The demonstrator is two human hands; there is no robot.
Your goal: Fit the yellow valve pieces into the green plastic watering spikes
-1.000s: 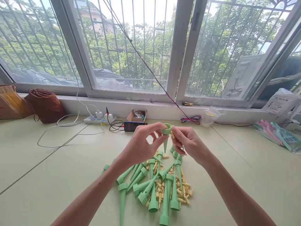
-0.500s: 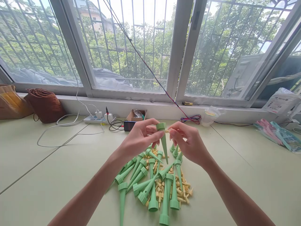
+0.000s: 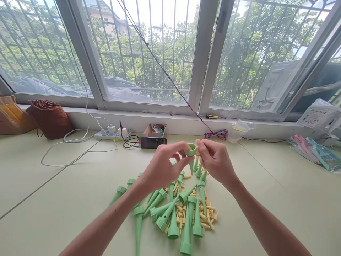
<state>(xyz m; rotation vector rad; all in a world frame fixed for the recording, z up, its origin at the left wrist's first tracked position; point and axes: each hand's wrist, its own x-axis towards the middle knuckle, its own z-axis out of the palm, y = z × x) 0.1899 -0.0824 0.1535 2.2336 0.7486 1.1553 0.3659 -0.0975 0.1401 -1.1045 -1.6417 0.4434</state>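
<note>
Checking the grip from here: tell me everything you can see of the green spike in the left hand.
The green spike looks like plastic, with a wide, ring-shaped collar, open at the top, above a cone tapering to a downward tip. It is held up over the table, nearly vertical, the left hand pinching it at the collar. A small yellow piece in the right hand is at the collar's right side; contact is unclear.

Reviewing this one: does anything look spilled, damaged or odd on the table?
Nothing stands out as damaged or spilled. Green spikes and yellow pieces lie jumbled on the table, but look like loose parts. The left hand holds another spike point down.
</note>
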